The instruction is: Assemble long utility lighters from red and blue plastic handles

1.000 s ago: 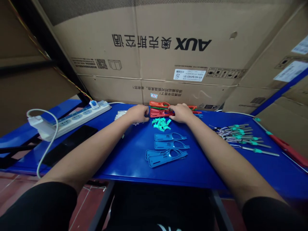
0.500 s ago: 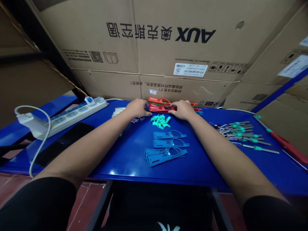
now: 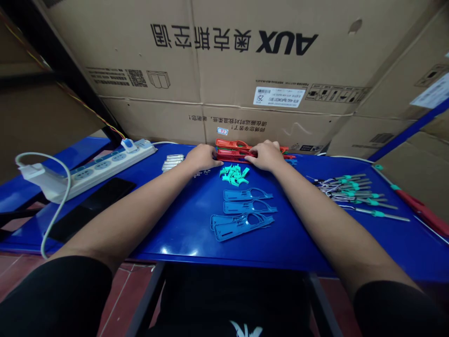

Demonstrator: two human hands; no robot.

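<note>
On the far side of the blue metal table (image 3: pixel 182 234) lie stacked red plastic frames (image 3: pixel 234 150). My left hand (image 3: pixel 201 157) reaches the left end of the lower frame, with its fingertips against it. My right hand (image 3: pixel 266 156) rests across the frame's right part, fingers curled over it. Between and just below my hands is a small pile of green plastic pieces (image 3: pixel 234 175). Nearer me lie several flat blue plastic frames (image 3: pixel 242 216), two of them overlapping. My hands hide parts of the red frames.
Several green-handled metal pins with wires (image 3: pixel 358 197) lie on the right, near a red tool (image 3: pixel 421 213). On the left are metal rods (image 3: pixel 173 162), a power strip (image 3: pixel 105 166) with a white cable, and a black phone (image 3: pixel 93 208). A large cardboard box (image 3: pixel 210 70) stands behind the table.
The whole scene sits higher in view as my head tilts downward less. Both hands stay on the red frames, and nothing on the table has visibly shifted.
</note>
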